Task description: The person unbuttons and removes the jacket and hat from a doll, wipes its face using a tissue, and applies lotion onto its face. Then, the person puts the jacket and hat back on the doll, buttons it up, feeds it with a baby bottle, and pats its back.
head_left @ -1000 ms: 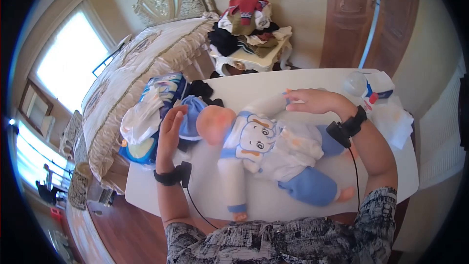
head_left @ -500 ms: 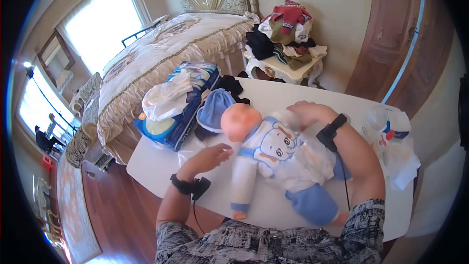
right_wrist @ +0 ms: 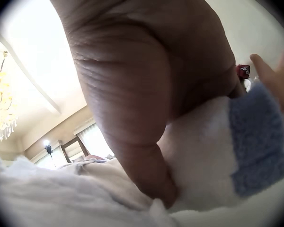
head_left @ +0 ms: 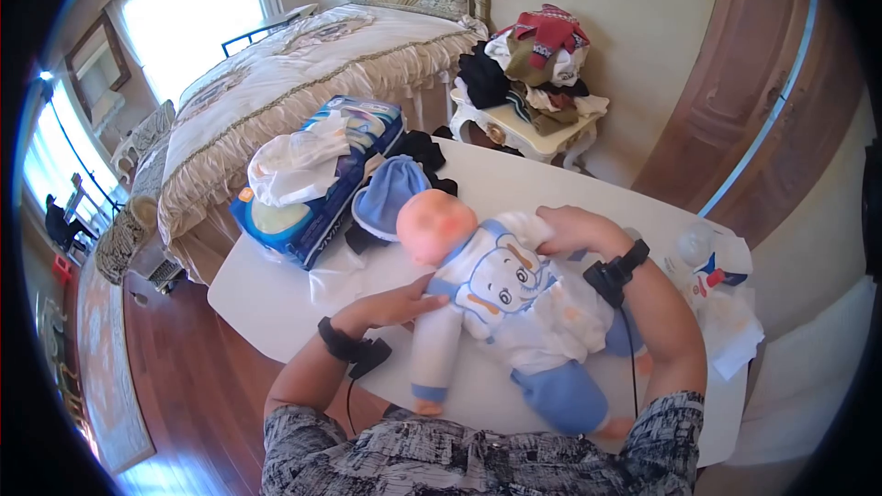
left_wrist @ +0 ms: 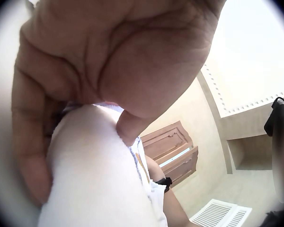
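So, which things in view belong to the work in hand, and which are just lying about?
Belonging, I'd judge:
doll
its blue-and-white outfit, sleeves gripped by left hand and right hand

Apparently lying about, untouched:
blue hat
blue pack
clothes pile

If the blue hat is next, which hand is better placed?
Likely the left hand: though gripping a sleeve, it's nearer the hat; the doll's head separates the right hand from it.

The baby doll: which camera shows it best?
The head view, showing the doll nearly whole: head, elephant top and blue trousers. The left wrist view mainly shows a white sleeve the left hand grips; the right wrist view, a blue-cuffed sleeve in the right hand.
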The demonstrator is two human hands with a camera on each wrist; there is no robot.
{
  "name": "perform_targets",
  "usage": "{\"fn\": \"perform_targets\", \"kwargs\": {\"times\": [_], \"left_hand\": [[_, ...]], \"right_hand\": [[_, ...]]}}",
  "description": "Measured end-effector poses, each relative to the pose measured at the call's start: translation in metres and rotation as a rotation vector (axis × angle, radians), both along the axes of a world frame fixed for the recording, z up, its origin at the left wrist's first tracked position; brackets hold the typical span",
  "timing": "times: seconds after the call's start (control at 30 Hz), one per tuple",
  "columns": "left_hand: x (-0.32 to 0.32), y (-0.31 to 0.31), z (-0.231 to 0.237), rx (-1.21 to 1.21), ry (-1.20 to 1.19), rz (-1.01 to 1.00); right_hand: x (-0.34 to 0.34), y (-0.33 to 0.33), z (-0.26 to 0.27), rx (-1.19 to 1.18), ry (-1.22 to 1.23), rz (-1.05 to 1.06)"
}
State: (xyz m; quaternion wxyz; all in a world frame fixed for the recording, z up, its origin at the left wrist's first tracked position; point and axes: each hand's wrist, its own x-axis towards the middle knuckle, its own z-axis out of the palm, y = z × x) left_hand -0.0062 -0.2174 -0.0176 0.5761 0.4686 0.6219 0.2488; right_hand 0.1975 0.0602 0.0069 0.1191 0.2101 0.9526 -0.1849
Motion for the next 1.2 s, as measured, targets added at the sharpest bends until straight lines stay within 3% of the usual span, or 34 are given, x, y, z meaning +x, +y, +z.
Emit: {"fn": "perform_targets", "kwargs": {"times": [0.27,0.4,0.47,0.6,0.77,0.87,0.97,1.1,1.2], "left_hand": [[0.003,0.003,-0.015,0.080,0.040,0.069],[0.006,0.009,-0.012,0.174,0.095,0.031],[-0.002,0.018,-0.035,0.265,0.139,-0.010],[0.001,0.031,-0.013,0.217,0.180,-0.049],[-0.002,0.055,-0.017,0.262,0.166,-0.037],[-0.013,0.081,-0.045,0.346,0.195,-0.037],[-0.013,0.097,-0.030,0.363,0.346,-0.063],[-0.018,0.125,-0.032,0.328,0.385,-0.092],[-0.019,0.132,-0.026,0.390,0.369,-0.106]], "right_hand": [[0.013,-0.002,0.009,-0.479,0.031,-0.056],[0.019,0.000,-0.010,-0.542,0.182,-0.006],[0.022,-0.007,-0.008,-0.662,0.198,-0.065],[0.032,-0.011,-0.011,-0.821,0.239,-0.182],[0.048,-0.003,-0.037,-0.903,0.352,-0.356],[0.055,-0.003,-0.040,-0.937,0.445,-0.440],[0.060,0.003,-0.047,-0.950,0.502,-0.505],[0.063,0.007,-0.053,-1.008,0.615,-0.396],[0.069,0.015,-0.069,-1.138,0.665,-0.447]]}}
